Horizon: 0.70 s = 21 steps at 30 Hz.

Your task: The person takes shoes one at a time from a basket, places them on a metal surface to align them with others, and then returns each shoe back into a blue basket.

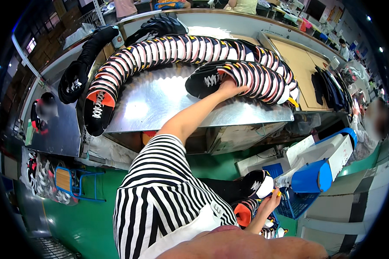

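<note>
My left hand (231, 88) reaches across the metal table and grips the near end of a short row of nested shoe uppers (260, 82). The black front upper (203, 82) has white laces and lies on its side at the row's left end. Low on the right, my right hand (270, 202) holds a black and white shoe upper (260, 184) by its edge, with yellow on the fingertips. That upper is beside a blue cylinder (312, 177) on a white machine. Below it, more uppers with orange lining (245, 213) lie together, partly hidden by my arm.
A long curved row of nested uppers (160, 51) runs behind on the metal table (147, 97). Black uppers (73, 82) are stacked at left. A blue basket (294, 205) stands at lower right, a blue-framed stool (69, 181) at lower left. A person (369, 129) is at right.
</note>
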Tool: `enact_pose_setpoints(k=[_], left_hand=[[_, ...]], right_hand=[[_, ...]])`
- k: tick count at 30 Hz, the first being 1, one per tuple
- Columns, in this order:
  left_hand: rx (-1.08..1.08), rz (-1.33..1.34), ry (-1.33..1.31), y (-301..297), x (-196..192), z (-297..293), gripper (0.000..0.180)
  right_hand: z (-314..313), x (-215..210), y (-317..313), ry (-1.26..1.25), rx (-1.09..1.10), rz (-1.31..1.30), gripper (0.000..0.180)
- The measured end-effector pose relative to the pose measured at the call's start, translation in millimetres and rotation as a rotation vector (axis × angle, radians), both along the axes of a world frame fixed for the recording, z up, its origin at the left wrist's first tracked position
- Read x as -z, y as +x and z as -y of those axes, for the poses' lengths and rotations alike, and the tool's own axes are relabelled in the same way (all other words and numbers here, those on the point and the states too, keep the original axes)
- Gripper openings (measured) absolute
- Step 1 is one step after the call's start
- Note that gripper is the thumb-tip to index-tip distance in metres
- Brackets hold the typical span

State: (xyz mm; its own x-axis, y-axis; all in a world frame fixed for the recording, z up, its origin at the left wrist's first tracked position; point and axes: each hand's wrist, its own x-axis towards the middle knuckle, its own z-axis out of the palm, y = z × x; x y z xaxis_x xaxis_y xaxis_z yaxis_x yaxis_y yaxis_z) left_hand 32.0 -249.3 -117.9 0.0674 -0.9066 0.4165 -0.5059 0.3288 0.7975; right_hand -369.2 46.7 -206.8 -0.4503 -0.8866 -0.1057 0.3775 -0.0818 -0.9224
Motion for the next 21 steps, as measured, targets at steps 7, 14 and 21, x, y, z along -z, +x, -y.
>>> enact_pose_setpoints(k=[7,14,21], left_hand=[[-0.344,0.448,-0.323,35.6,21.9,-54.1,0.074],[0.636,0.060,0.124,-107.7,11.0,-194.9,0.037],[0.677,-0.728,0.969,-225.4,64.8,-203.7,0.027]], right_hand=[[3.4,-18.7,35.9,-0.033,-0.027,0.003,0.025],[-10.7,14.3,-9.2,-0.020,0.115,0.274,0.014],[24.9,-3.5,43.1,0.073,0.033,0.119,0.013]])
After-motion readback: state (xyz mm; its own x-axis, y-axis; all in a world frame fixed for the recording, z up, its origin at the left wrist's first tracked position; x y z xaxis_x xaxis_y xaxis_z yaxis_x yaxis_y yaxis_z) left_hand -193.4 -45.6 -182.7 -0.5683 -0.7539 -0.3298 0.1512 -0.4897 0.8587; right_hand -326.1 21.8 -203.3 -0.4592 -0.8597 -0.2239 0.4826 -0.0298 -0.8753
